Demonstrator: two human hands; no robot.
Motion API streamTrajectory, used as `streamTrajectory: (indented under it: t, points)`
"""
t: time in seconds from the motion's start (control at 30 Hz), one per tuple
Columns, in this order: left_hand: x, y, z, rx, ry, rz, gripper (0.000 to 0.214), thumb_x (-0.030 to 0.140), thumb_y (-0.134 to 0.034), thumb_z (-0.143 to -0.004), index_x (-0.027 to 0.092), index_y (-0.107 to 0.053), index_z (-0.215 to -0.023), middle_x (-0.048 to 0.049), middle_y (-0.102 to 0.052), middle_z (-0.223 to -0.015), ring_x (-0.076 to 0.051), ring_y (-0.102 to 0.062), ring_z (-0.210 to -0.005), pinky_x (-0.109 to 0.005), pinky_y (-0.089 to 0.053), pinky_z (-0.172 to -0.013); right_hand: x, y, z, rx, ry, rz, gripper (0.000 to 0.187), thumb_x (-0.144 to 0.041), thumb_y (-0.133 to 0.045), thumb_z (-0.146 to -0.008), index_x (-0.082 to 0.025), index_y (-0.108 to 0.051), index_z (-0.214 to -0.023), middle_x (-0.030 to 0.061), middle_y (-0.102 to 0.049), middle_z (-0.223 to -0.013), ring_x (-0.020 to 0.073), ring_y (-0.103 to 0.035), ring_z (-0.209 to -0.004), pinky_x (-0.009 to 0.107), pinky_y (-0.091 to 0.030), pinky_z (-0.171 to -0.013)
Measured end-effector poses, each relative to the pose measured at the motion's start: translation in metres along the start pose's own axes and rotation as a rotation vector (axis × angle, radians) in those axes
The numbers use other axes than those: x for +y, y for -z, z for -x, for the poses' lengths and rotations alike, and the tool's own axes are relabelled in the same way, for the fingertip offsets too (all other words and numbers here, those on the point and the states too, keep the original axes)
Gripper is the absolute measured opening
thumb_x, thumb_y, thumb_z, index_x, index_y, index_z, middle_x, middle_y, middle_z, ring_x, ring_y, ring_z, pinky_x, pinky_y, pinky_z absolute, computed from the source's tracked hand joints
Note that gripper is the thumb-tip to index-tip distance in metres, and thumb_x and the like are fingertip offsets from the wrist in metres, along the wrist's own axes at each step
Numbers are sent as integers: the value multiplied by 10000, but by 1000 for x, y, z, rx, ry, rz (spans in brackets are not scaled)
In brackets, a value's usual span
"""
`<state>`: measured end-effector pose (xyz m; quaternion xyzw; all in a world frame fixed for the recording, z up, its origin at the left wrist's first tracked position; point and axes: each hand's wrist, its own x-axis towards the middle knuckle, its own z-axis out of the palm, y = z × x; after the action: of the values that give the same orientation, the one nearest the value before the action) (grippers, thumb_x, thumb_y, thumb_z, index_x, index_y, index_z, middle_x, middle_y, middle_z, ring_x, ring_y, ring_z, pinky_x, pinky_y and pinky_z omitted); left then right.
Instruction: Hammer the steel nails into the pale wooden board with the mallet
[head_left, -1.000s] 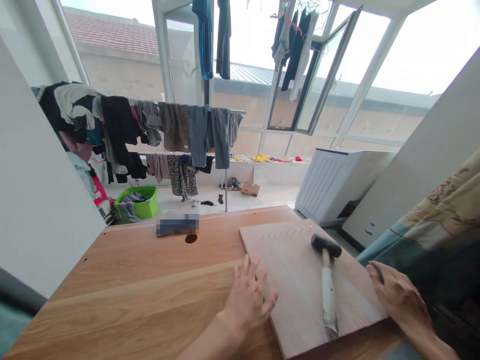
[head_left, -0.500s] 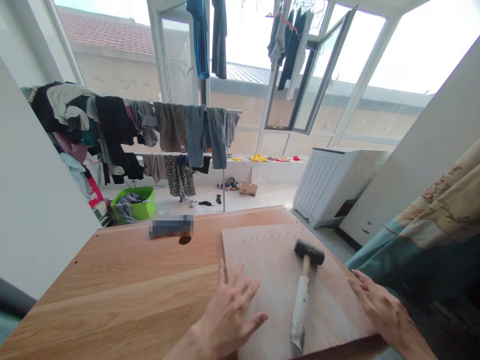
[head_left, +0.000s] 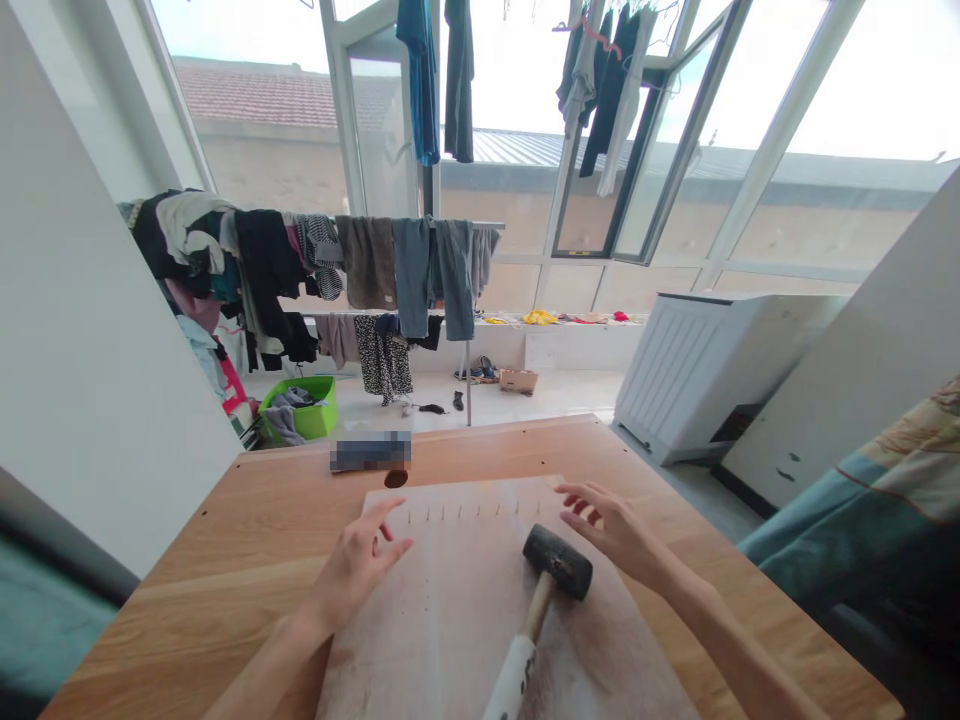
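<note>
A pale wooden board (head_left: 450, 620) lies flat on the wooden table, with a row of several thin nails (head_left: 478, 511) standing upright near its far edge. A mallet (head_left: 559, 562) with a black head and a white-wrapped handle rests on the board, its handle pointing toward me. My left hand (head_left: 364, 560) is over the board's far left side, fingers apart and bent, near the left end of the nail row. Beside the far right corner is my right hand (head_left: 611, 525), its fingers loosely curved and apart. Neither hand holds anything; whether the fingertips touch the board I cannot tell.
The table (head_left: 255, 560) has a round dark hole near a blurred dark object (head_left: 371, 452) at its far edge. Beyond stand a drying rack with clothes (head_left: 412, 275), a green basket (head_left: 322, 405) and a white cabinet-like unit (head_left: 675, 370). A curtain (head_left: 862, 510) hangs at the right.
The board, carrying the mallet, has shifted left in view and turned straighter toward me. Both hands have moved from its nearer sides to its far corners. The view has swung slightly left.
</note>
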<state>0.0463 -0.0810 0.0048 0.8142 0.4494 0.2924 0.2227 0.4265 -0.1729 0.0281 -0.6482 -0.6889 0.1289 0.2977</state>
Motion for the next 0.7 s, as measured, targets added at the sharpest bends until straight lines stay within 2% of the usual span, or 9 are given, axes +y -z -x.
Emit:
streamTrajectory:
  t: [0.13, 0.23, 0.3, 0.4, 0.43, 0.5, 0.57, 0.6, 0.7]
  points:
    - [-1, -15, -34, -71, 8, 162, 413, 449, -584, -879, 197, -676, -1194, -88, -776, -1053, -165, -631, -629, -291, -542, -675, -8, -11, -47, -177, 92, 35, 228, -229, -633, -845, -228, -752, -1039, 37, -745, -898, 175, -671, -765, 271, -521, -733]
    - [1, -18, -39, -58, 61, 270, 400, 485, -537, -900, 183, -713, -1095, -101, -777, -1077, -127, -570, -469, -292, -546, -595, -13, -12, -57, -228, 112, 67, 193, -187, -583, -862, -212, -766, -921, 35, -758, -823, 179, -662, -739, 276, -490, -733]
    - [2, -17, -37, -31, 92, 320, 433, 510, -513, -911, 180, -710, -1110, -108, -756, -1146, -105, -535, -406, -278, -522, -495, -17, -11, -59, -229, 107, 87, 206, -196, -564, -881, -198, -758, -950, 49, -764, -838, 185, -662, -753, 280, -481, -736]
    - [2, -19, -38, -112, 99, 302, 459, 511, -508, -917, 195, -687, -1198, -108, -705, -1259, -118, -579, -403, -275, -503, -423, -25, -11, -62, -288, 111, 109, 180, -225, -600, -888, -203, -761, -967, 30, -764, -779, 172, -669, -709, 259, -481, -692]
    - [1, -21, -40, -156, 83, 280, 448, 494, -513, -917, 203, -686, -1210, -99, -701, -1266, -143, -636, -455, -283, -532, -458, -28, -12, -63, -320, 117, 118, 153, -235, -619, -890, -201, -765, -919, 23, -761, -751, 166, -672, -696, 255, -484, -681]
    - [1, -27, -44, -212, 24, 235, 403, 444, -535, -907, 215, -702, -1194, -70, -722, -1229, -219, -752, -711, -313, -604, -660, -35, -13, -66, -368, 131, 143, 165, -267, -639, -913, -188, -747, -818, 11, -749, -727, 157, -679, -695, 270, -505, -696]
    - [2, -32, -48, -211, -33, 208, 358, 412, -548, -903, 221, -725, -1148, -48, -756, -1156, -259, -737, -999, -336, -580, -876, -42, -13, -69, -380, 140, 172, 224, -313, -623, -954, -170, -713, -806, 3, -741, -778, 156, -691, -751, 318, -536, -760]
    - [4, -33, -50, -195, -44, 209, 348, 412, -546, -909, 219, -730, -1132, -45, -768, -1126, -260, -716, -1065, -337, -561, -921, -45, -14, -70, -377, 141, 187, 236, -333, -609, -971, -164, -702, -836, 2, -739, -821, 157, -694, -788, 345, -547, -793]
    - [10, -34, -50, -150, -29, 251, 358, 430, -512, -944, 210, -717, -1138, -49, -768, -1128, -248, -716, -1067, -321, -563, -901, -53, -18, -72, -386, 130, 230, 215, -344, -598, -984, -164, -692, -916, 10, -733, -917, 165, -697, -855, 377, -563, -830]
